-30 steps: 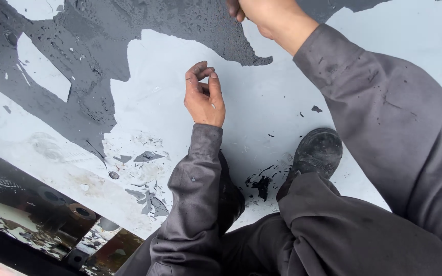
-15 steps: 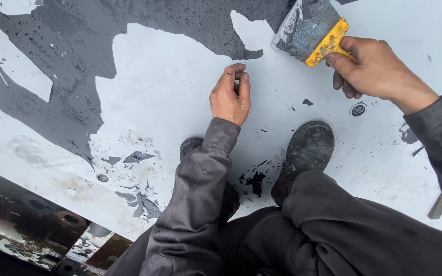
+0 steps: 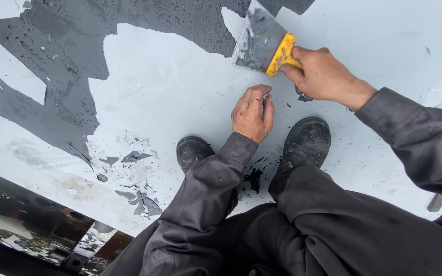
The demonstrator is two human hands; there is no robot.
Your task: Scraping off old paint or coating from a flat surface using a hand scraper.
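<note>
Gripping a yellow-handled scraper (image 3: 264,43), blade seemingly smeared grey, right hand (image 3: 323,76).

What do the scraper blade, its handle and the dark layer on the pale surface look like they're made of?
Scraper blade: probably steel, flat, thin, grey, smeared. Handle in the right hand: yellow, likely plastic, matte. Dark layer: looks like a coating or paint, ragged edges, loose flakes on the pale surface.
</note>
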